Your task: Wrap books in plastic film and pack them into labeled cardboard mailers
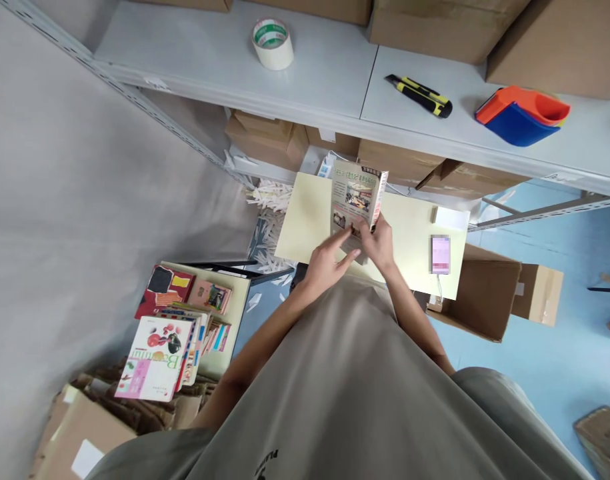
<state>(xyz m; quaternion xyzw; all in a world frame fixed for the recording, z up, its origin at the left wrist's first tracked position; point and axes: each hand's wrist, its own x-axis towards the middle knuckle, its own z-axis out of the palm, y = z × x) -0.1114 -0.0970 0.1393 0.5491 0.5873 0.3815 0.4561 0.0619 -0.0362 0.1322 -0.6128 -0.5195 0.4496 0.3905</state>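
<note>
A thick paperback book (353, 191) with small photos and printed text on its cover stands over the pale yellow table (305, 217). My right hand (378, 243) grips its lower right part, with the thumb on the cover. At the lower left of the book is my left hand (327, 263), its index finger stretched towards the cover and its thumb apart. Whether that fingertip touches the book I cannot tell. Both hands cover part of the book's lower end.
On the shelf ahead are a tape roll (273, 45), a utility knife (419, 95) and a blue and orange holder (522, 115). A phone (440, 255) lies at the table's right. Stacked books (157, 357) stand lower left; an open carton (485, 293) sits right.
</note>
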